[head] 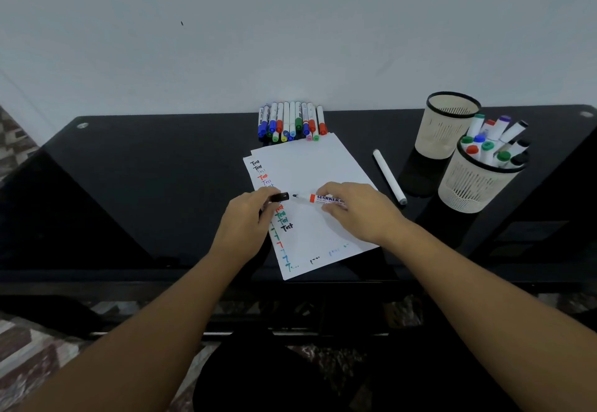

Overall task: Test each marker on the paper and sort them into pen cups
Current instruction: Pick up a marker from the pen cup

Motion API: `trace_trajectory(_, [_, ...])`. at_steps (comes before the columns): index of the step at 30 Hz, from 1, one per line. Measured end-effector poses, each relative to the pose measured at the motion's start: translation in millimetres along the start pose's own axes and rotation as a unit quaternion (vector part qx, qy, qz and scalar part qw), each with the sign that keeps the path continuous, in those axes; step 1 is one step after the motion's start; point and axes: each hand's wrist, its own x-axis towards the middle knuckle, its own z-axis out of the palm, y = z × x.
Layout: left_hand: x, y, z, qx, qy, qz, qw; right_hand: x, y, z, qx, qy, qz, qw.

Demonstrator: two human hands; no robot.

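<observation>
Cap (279, 197) pinched in left hand (247, 218), marker (318, 199) held in right hand (352, 210) over the paper (310, 166): line them up squarely, then press home.

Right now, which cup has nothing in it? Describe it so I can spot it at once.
Look at the right end of the black table, where two beige mesh cups stand close together. The empty cup is the rear one, nearest the wall. The front cup is crammed with markers, while the rear one shows only its bare inside under a black rim.
</observation>
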Motion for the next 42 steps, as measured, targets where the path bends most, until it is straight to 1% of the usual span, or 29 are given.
trace_trajectory(3, [-1, 2, 0, 0.005, 0.002, 0.017, 1.000, 2, 0, 3, -0.012, -0.008, -0.010, 1.000])
trace_trajectory(6, [-1, 5, -2, 0.023, -0.003, 0.063, 0.998, 4, -2, 5, -0.018, -0.011, -0.018, 1.000])
trace_trajectory(9, [-3, 7, -2, 0.044, -0.001, 0.107, 0.993, 7, -8, 6, -0.055, -0.014, -0.038, 0.998])
trace_trajectory(14, [-6, 9, -3, 0.043, 0.019, 0.111, 0.993, 10, -15, 8, -0.103, 0.005, -0.069, 0.992])
trace_trajectory(18, [-8, 10, -1, 0.054, 0.020, 0.136, 0.989, 10, -19, 11, -0.156, 0.010, -0.112, 0.981])
trace_trajectory(19, [-8, 10, -1, 0.051, 0.017, 0.126, 0.991, 10, -20, 12, -0.167, 0.008, -0.124, 0.978])
trace_trajectory(21, [-8, 9, -2, 0.036, -0.004, 0.078, 0.996, 11, -23, 14, -0.137, -0.004, -0.123, 0.983])
trace_trajectory(24, [-5, 7, 0, 0.008, -0.037, 0.006, 0.999, 10, -21, 15, -0.068, -0.008, -0.097, 0.993])
trace_trajectory(27, [0, 5, 0, 0.000, -0.058, -0.030, 0.998, 9, -20, 10, -0.030, -0.007, -0.076, 0.997])
trace_trajectory(30, [0, 2, 2, 0.027, -0.071, -0.029, 0.997, 8, -20, 8, 0.010, 0.003, -0.066, 0.998])
trace_trajectory(34, [-1, -1, 5, 0.041, -0.070, -0.007, 0.997, 5, -16, 11, 0.078, 0.045, -0.056, 0.994])
trace_trajectory(38, [-1, -4, 6, 0.040, -0.065, 0.006, 0.997, -1, -20, 13, 0.090, 0.051, -0.059, 0.993])
trace_trajectory(40, [-1, -5, 6, 0.045, -0.064, 0.013, 0.997, -3, -20, 12, 0.114, 0.053, -0.038, 0.991])
trace_trajectory(42, [-1, -6, 6, 0.050, -0.066, 0.017, 0.996, -3, -16, 9, 0.178, 0.051, -0.010, 0.983])
